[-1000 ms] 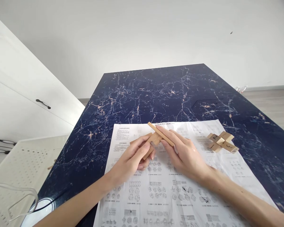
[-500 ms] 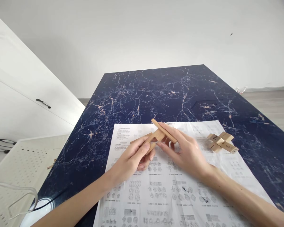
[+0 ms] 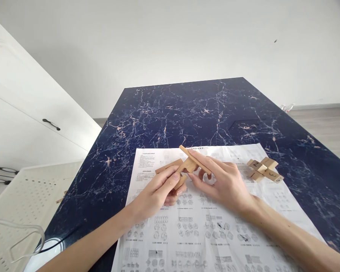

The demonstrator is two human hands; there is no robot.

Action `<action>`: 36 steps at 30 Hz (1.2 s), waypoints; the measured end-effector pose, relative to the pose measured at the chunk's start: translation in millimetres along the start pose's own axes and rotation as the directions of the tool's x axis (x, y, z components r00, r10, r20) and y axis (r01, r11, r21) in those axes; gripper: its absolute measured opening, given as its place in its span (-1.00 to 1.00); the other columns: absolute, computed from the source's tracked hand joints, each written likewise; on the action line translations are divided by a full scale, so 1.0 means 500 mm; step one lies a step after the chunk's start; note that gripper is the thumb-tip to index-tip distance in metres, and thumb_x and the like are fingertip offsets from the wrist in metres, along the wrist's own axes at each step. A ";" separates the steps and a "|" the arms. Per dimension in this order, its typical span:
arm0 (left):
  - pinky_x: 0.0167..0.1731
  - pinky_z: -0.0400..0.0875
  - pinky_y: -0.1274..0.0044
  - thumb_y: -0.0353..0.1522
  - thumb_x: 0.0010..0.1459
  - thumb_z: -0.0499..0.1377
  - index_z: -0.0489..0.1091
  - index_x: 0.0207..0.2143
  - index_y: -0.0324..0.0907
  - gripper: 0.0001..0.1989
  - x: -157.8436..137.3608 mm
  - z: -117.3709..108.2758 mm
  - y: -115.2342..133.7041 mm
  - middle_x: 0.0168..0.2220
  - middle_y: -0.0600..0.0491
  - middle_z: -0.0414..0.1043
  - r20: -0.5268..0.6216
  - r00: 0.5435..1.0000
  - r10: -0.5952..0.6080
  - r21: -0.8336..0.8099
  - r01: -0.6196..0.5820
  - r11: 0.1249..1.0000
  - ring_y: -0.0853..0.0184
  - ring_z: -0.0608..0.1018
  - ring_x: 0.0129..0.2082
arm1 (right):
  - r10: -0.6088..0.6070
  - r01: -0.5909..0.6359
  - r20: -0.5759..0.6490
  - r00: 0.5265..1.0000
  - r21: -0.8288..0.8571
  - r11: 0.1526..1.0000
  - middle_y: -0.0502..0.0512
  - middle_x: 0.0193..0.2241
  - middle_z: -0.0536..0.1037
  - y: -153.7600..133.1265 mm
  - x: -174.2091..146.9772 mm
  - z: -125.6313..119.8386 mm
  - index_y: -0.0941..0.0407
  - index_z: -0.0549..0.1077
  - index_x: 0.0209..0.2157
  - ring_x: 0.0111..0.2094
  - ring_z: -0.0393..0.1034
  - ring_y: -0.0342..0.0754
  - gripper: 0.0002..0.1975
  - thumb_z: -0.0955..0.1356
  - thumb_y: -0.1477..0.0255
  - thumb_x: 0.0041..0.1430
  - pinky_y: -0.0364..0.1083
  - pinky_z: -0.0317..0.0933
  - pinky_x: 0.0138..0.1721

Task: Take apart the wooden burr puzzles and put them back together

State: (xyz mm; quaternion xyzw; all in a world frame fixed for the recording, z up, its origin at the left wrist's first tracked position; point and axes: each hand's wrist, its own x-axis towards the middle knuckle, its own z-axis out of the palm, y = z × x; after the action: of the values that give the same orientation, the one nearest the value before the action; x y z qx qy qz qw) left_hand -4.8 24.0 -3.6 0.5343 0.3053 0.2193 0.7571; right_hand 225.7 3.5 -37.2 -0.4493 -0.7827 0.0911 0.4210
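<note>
Above a printed instruction sheet (image 3: 164, 249), both hands hold several interlocked wooden puzzle pieces (image 3: 190, 164). My left hand (image 3: 162, 186) is closed, thumb on top, around the notched pieces on the left side. On the upper right, my right hand (image 3: 219, 175) grips a long flat stick (image 3: 197, 160) that lies crosswise over the others, its fingers along the top and its thumb below. Some fingers and the undersides of the pieces are hidden. To the right, an assembled wooden puzzle (image 3: 264, 170) with numbers on its pieces rests on the sheet.
The sheet lies on a dark blue marble-patterned table (image 3: 175, 113). At the left are a white perforated basket (image 3: 19, 196), a cable (image 3: 59, 240) and a white cabinet (image 3: 31, 98) with black handles. A white wall stands beyond the table.
The held pieces have tilted slightly, and the crosswise stick has shifted a little left and down with my right hand. Both hands keep their grip.
</note>
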 end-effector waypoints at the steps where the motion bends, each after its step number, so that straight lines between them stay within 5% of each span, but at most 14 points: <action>1: -0.55 -0.03 0.49 -0.09 0.58 0.04 0.33 -0.01 -0.15 -0.68 0.000 0.000 0.000 -0.38 0.19 0.17 -0.001 1.000 -0.005 0.003 0.005 1.000 0.47 0.03 -0.55 | -0.008 0.008 -0.005 1.000 -0.001 1.000 -0.08 -0.45 0.55 0.001 0.000 0.000 -0.05 0.28 0.49 -0.54 0.38 -0.12 -0.40 0.39 0.36 0.51 -0.09 0.39 -0.44; 7: -0.53 -0.01 0.49 -0.08 0.59 0.03 0.34 0.03 -0.14 -0.67 -0.001 -0.001 -0.003 -0.39 0.19 0.13 0.009 1.000 -0.008 0.014 0.007 1.000 0.44 0.07 -0.51 | -0.016 0.017 -0.004 1.000 0.021 1.000 -0.09 -0.46 0.55 0.001 0.007 -0.004 -0.02 0.30 0.48 -0.55 0.41 -0.12 -0.39 0.41 0.37 0.49 -0.09 0.40 -0.45; 15: -0.53 -0.01 0.50 -0.10 0.60 0.02 0.33 0.30 -0.10 -0.59 0.001 -0.003 -0.003 -0.41 0.20 0.08 -0.022 1.000 -0.007 -0.005 0.007 1.000 0.42 0.05 -0.51 | 0.086 -0.100 0.139 0.987 0.097 0.990 0.16 -0.04 0.72 0.001 0.006 -0.013 -0.02 0.25 0.51 -0.32 0.62 -0.03 -0.48 0.20 0.40 0.62 -0.03 0.55 -0.28; 22: -0.52 0.03 0.52 -0.11 0.59 0.02 0.30 0.35 -0.10 -0.56 -0.001 -0.002 -0.003 -0.41 0.20 0.06 -0.024 1.000 0.002 0.006 -0.002 1.000 0.40 0.07 -0.49 | 0.072 -0.090 0.143 0.987 0.131 0.987 0.07 -0.16 0.73 0.003 0.006 -0.013 -0.07 0.23 0.51 -0.38 0.59 -0.04 -0.46 0.21 0.45 0.60 -0.04 0.57 -0.29; 29: -0.50 0.06 0.51 -0.10 0.59 0.01 0.32 0.32 -0.10 -0.57 0.000 0.000 -0.003 -0.40 0.19 0.09 -0.027 1.000 0.003 0.012 -0.003 1.000 0.40 0.09 -0.49 | 0.085 -0.095 0.133 0.987 0.070 0.993 0.21 0.10 0.70 -0.003 0.003 -0.009 -0.03 0.25 0.51 -0.24 0.68 0.03 -0.46 0.25 0.40 0.60 -0.03 0.59 -0.31; 36: -0.50 0.06 0.50 -0.09 0.59 0.03 0.32 0.27 -0.12 -0.59 -0.004 0.004 0.000 -0.41 0.20 0.07 -0.018 1.000 0.006 0.011 -0.006 1.000 0.39 0.08 -0.48 | 0.057 -0.080 0.155 0.986 0.144 0.986 0.17 0.13 0.69 0.002 0.004 -0.015 -0.04 0.23 0.52 -0.30 0.63 -0.04 -0.46 0.22 0.44 0.60 -0.02 0.61 -0.23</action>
State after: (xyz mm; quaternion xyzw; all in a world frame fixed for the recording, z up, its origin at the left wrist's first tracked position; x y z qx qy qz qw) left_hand -4.8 21.2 -2.6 0.5372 0.3115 0.2246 0.7510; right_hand 231.4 3.9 -32.2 -0.4349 -0.7873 0.1978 0.3898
